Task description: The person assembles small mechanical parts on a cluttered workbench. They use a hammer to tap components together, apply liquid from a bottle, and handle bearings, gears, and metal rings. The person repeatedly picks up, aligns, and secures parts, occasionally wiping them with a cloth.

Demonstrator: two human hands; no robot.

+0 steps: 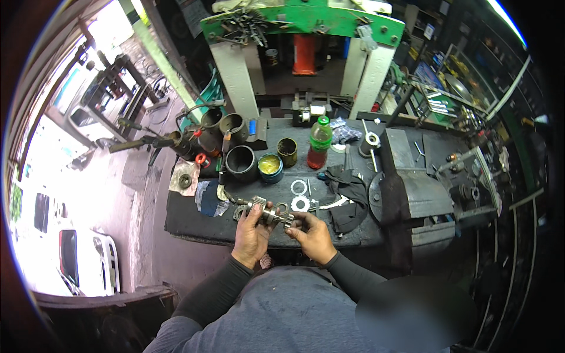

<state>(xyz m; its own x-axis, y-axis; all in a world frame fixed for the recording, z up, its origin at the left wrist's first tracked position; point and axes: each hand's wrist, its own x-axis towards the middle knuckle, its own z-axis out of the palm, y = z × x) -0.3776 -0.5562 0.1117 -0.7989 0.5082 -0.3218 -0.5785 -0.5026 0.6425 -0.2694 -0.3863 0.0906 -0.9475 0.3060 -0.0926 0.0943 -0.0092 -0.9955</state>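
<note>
Just above the front edge of the dark workbench [194, 217], a shiny metal gear shaft [269, 216] lies across my two hands. My left hand [250, 240] is closed around its thicker, toothed end, thumb on top. At the narrower splined end, the fingers of my right hand [313, 236] are closed in a pinch; their tips are partly hidden. Beyond the shaft, a pale flat ring [299, 187] and a white toothed ring [301, 203] lie on the bench. A crumpled black cloth [348, 215] is near my right hand.
Behind the shaft stand a tin of yellow grease [270, 165], a dark cylinder [241, 163] and a bottle of red liquid [318, 147]. A bench vise [418, 194] takes up the right side. At the back rises a green and white press frame [235, 76].
</note>
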